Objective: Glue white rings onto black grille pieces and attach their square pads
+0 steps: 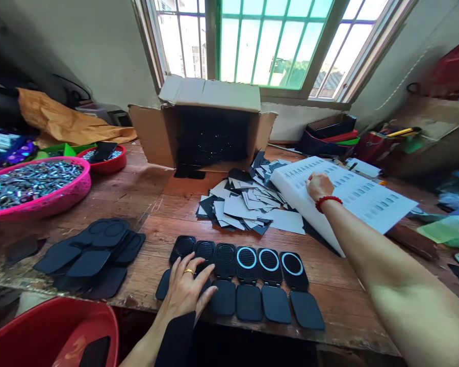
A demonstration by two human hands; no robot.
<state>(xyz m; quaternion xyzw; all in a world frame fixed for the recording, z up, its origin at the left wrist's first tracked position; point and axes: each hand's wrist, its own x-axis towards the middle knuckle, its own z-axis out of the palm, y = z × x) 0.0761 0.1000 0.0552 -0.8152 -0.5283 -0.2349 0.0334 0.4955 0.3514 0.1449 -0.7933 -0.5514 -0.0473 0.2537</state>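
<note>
My left hand [186, 289], a ring on one finger, lies with fingers spread over the left part of a row of hinged black panels [225, 261] at the table's front. Several rounded black flaps [249, 303] fold out toward me. Three panels on the right carry white rings [247, 248]; those further left show dark circles. My right hand [320, 186], with a red bead bracelet [329, 200], rests on a thick white stack of sheets [371, 196] printed with rows of small marks. Its fingers are curled closed against the top sheet, and whatever they pinch is hidden.
Loose white and black paper pieces [239, 206] lie behind the row. An open cardboard box [150, 135] stands by the window. At left are a pink basket [76, 186] of small metal parts, a black panel pile [90, 260] and a red tub [53, 326] below the edge.
</note>
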